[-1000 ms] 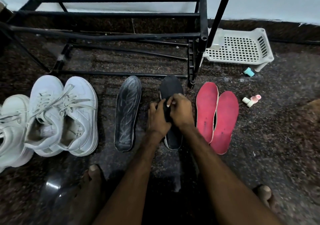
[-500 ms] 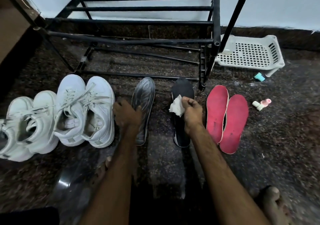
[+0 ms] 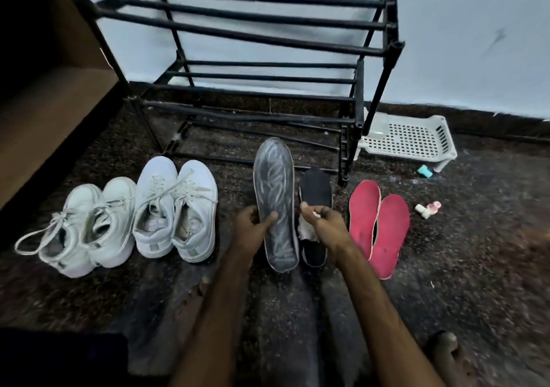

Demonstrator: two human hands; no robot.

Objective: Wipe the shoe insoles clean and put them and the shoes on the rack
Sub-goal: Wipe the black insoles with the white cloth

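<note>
While the left hand [image 3: 250,226] grips the grey insole [image 3: 275,190] by its side edges, the right hand [image 3: 326,228] pinches a white cloth [image 3: 304,232] — floor [image 3: 233,187] lies to the insole's left.

We see a grey patterned insole [image 3: 275,196] tilted up at centre, a black insole [image 3: 315,187] and white cloth [image 3: 305,232] beside it, red insoles [image 3: 364,217] right, white shoes [image 3: 157,184] left, black rack [image 3: 359,95] above
</note>
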